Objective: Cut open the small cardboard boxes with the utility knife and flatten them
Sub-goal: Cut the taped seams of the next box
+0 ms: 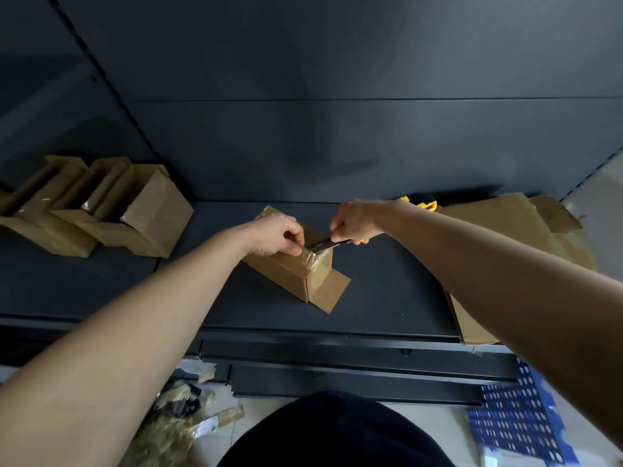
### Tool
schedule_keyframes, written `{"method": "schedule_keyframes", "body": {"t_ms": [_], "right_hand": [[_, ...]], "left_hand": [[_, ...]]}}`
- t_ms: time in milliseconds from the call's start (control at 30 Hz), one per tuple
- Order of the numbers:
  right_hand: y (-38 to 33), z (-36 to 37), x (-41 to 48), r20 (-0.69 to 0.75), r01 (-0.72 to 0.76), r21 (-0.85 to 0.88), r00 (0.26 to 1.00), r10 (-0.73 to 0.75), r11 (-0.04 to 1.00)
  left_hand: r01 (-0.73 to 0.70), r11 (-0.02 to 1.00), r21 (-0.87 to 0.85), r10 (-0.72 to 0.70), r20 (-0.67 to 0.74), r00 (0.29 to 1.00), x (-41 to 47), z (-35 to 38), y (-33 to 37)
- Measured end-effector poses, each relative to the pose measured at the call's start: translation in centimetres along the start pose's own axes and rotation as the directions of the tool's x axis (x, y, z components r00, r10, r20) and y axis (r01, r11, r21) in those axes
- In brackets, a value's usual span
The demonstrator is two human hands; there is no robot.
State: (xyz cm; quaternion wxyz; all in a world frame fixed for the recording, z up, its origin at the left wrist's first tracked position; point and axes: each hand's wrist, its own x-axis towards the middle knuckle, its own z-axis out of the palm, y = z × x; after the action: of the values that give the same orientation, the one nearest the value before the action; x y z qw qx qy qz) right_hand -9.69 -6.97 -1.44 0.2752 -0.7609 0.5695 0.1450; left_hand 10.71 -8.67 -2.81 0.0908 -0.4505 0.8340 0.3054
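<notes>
Left fingers (296, 247) on box (286, 274) beside knife (324, 245)

Dark grey metal back panel (337, 62) fills the upper frame, dimly lit, faint sheen at centre. Matching shelf (387, 294) across the middle, slotted upright (101, 87) upper left. Pale tiled floor (450, 417) at bottom; blue perforated sheet (512, 423) lower right, tape scraps (175, 429) lower left.

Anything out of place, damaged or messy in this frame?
Torn tape and packing scraps litter the floor below the shelf, and the flattened cardboard at right overhangs its front edge. Otherwise nothing stands out.
</notes>
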Motion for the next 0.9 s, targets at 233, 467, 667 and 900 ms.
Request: {"method": "schedule_keyframes", "body": {"t_ms": [233,467,667,900], "right_hand": [[-0.1,-0.5,0.4,-0.02,0.082,-0.258,0.996,-0.09,0.963],[-1.3,-1.8,-0.1,0.128,0.116,-0.29,0.988,-0.082,0.95],[-0.9,-0.6,-0.4,0.12,0.116,-0.195,0.988,-0.094,0.974],[2.2,-0.4,-2.8,0.025,-0.03,0.08,0.999,0.028,0.996]], "left_hand": [[-0.007,1.0,-0.002,0.007,0.024,1.0,0.2,0.0,0.1],[0.02,1.0,0.009,-0.021,0.041,0.999,0.5,-0.3,0.5],[0.026,0.999,-0.048,-0.027,-0.009,1.0,0.2,0.1,0.0],[0.056,0.991,-0.119,-0.069,-0.109,0.992,0.2,0.2,0.0]]}}
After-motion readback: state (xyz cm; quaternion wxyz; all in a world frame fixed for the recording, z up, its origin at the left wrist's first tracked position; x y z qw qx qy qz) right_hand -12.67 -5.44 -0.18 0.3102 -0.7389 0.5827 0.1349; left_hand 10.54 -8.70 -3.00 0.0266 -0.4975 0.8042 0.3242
